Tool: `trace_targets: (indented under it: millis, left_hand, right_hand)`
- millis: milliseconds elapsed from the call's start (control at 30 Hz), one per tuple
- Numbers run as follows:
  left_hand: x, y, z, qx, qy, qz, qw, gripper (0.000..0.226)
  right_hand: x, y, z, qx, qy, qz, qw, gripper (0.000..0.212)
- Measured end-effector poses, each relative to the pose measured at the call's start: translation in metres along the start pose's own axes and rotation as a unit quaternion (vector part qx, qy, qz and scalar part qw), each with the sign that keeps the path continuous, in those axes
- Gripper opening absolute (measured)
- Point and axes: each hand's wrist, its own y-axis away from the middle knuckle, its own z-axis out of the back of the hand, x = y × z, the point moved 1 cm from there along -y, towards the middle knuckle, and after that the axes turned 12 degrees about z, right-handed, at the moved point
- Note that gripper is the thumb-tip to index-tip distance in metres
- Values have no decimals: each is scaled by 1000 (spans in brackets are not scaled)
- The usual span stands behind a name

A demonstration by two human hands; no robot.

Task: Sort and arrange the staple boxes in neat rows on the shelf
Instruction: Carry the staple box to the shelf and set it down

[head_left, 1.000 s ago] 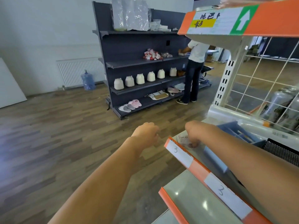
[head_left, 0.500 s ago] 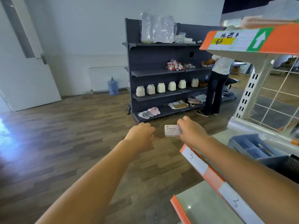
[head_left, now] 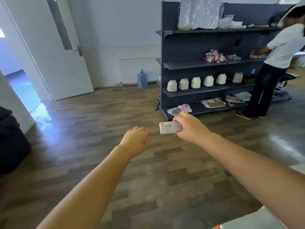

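single head view, looking forward-down over wood floor (head_left: 82, 129).

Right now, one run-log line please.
right hand: holds staple box in air | left hand: curled, holds nothing | shelf: out of view
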Motion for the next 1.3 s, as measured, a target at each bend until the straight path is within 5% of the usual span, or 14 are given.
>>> trace_targets:
  millis: [533, 1300]
  left_hand:
    - [32, -243, -22, -67, -88, -68, 992, 28]
    - [-91, -720, -71, -88, -36, -55, 994, 27]
  right_hand:
    - [-127, -195, -50, -50, -50, -67, 995, 37]
    - [-537, -474, -7, -54, -18, -86, 995, 38]
